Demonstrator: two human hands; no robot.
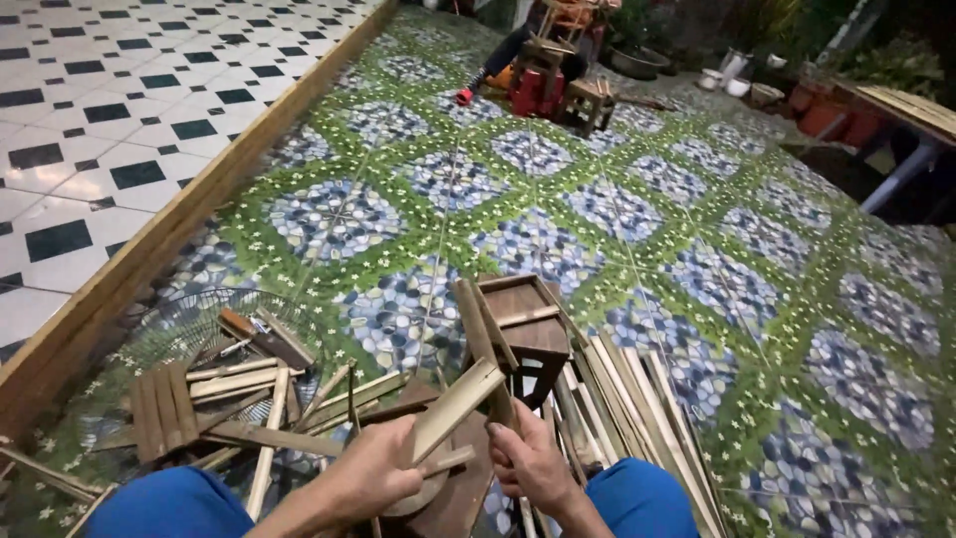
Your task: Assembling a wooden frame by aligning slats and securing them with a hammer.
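Floor work, outdoors or in a covered yard: a vinyl floor mat printed with blue-grey pebble rounds and green vine lattice [617, 209] is covering the ground, a long wooden plank edging [199, 199] is running diagonally along its left side, and white tiles with black square insets [100, 90] are lying beyond that. Far back, blurred, small wooden stools and red containers [543, 85] are sitting near some pots; details too small to tell.

Going left to right in the foreground. A round wire mesh guard [189, 319] is lying flat on the mat, with a loose heap of short flat bamboo slats [239, 384] piled across it. The left hand [373, 473] is closing around the lower end of a pale flat bamboo strip [458, 408], which is angling up to the right. The right hand [533, 468] is gripping a darker upright stick beside it [493, 349], fingers curled tight. Just behind, a small dark brown wooden stool frame [528, 319] is standing on the mat. To the right, a fan of long thin split bamboo strips [627, 399] is lying on the floor beside the blue-trousered knee.

Handling judgement: the strip is looking light, stiff along its length but springy across the flat, likely to split along the grain if twisted. Edges are probably sharp or splintery. Best hold appears to be on the flat faces near the lower end, as the left hand is doing.
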